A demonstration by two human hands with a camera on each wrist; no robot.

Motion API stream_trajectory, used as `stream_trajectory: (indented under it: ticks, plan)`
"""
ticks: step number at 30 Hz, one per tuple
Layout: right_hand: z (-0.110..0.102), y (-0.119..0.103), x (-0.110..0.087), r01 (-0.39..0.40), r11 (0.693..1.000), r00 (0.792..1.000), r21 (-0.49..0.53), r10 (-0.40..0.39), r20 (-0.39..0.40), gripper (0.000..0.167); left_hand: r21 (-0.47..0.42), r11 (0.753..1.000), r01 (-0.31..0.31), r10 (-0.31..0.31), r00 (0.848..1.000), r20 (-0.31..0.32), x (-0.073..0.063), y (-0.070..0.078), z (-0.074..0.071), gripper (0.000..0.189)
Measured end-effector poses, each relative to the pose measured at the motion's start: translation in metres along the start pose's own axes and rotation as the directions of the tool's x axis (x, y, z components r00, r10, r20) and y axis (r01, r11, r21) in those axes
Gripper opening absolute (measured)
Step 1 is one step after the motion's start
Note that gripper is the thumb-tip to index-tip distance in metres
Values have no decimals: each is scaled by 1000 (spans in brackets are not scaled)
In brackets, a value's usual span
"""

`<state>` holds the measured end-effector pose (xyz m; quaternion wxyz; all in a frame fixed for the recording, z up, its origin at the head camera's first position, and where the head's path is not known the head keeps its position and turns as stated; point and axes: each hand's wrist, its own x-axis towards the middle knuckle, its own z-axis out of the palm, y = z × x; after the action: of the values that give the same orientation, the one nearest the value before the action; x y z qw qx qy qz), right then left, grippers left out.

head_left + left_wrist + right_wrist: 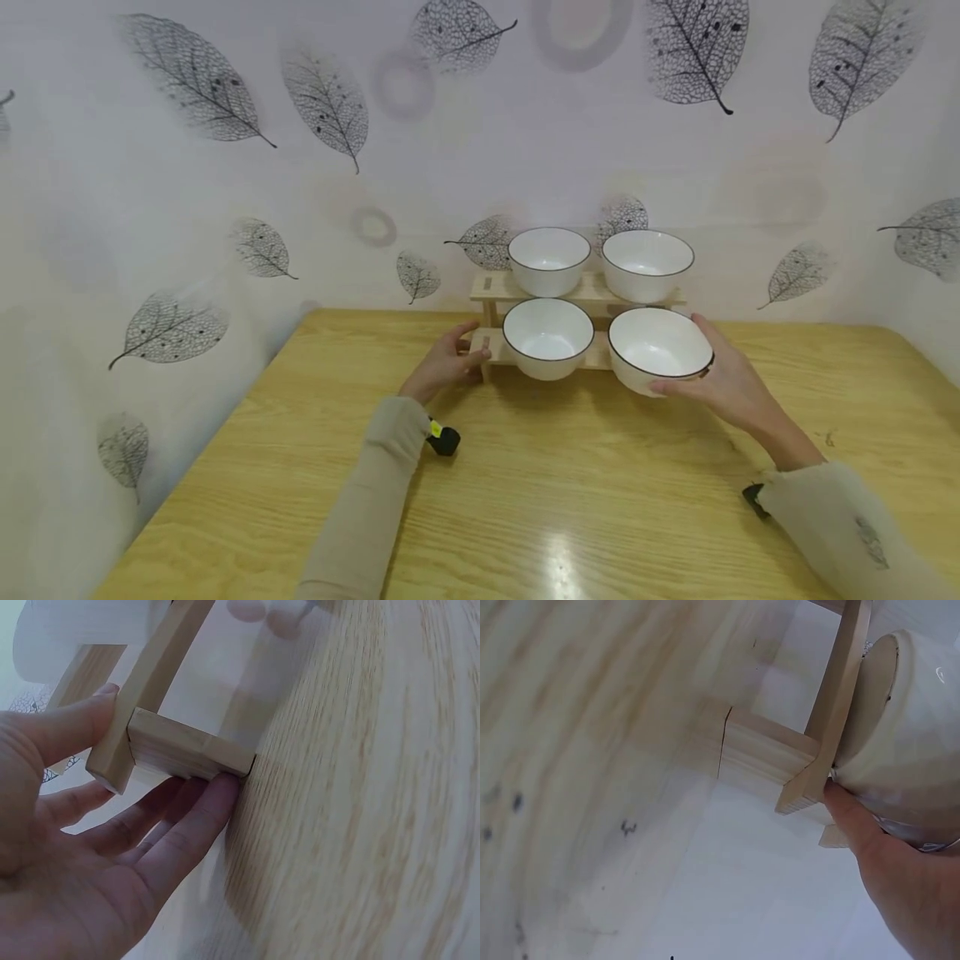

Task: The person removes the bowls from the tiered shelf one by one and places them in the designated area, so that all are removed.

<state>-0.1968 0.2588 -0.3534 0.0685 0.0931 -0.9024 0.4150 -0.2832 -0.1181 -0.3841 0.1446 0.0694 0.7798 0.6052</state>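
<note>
One round white dark-rimmed bowl (pixel 660 346) is sitting in the right grip (pixel 723 379) at the lower right of a two-tier pale wooden rack (pixel 596 287), whose left end the pinching left grip (pixel 450 362) should be bracing firmly.

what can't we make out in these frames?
- Head: lower shelf, right part mostly hidden by the front right bowl and right hand.
- Left wrist: pale bowl, cut off by top edge.
- Right wrist: dark marks, too small and blurred to identify.
</note>
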Motion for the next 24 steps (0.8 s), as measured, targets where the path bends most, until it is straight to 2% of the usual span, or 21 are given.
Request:
stream_trajectory:
  ticks: [9,13,24]
  plan:
    - [-2,-4,-9,-3,997,999,-76,5,34,124,-15,1000,-5,5,1000,-1,-2,-2,0,66]
    - [-2,-5,-12,25,997,999,-74,-24,23,121,-9,1000,-3,3,1000,0,-2,0,1,66]
    - [1,-9,-18,54,997,997,-47,-52,54,121,-23,1000,14,-15,1000,-18,-1,0,2,66]
